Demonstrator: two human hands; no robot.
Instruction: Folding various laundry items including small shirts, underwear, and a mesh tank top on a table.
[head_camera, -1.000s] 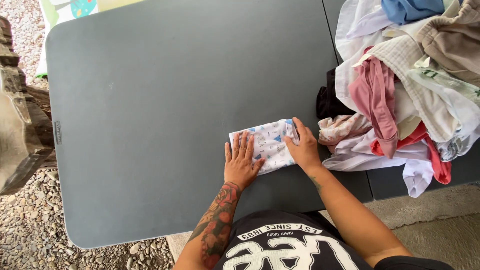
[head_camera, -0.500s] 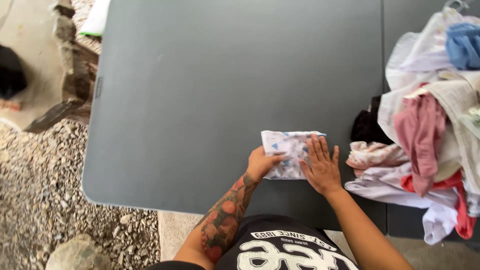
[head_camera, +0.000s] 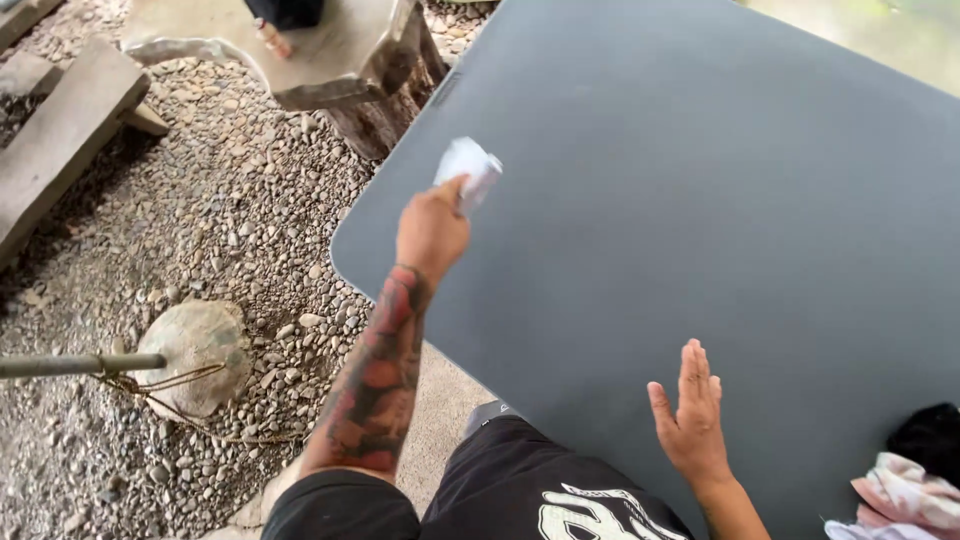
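Head view: left hand (head_camera: 432, 230) w/ closed grip on small folded white cloth (head_camera: 468, 170), held up over near-left corner of dark grey desk (head_camera: 700, 200). Right hand (head_camera: 690, 420) open, fingers spread, holding nothing, above desk's near edge. Pink-white and black garments (head_camera: 915, 470) at desk's far right, well apart from cloth. Gravel (head_camera: 200, 250) left of desk, w/ round stone (head_camera: 195, 350).

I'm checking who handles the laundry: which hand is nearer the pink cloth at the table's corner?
Right. The right hand hovers open just beside the pink cloth; the left hand holds a folded white cloth far across the table.
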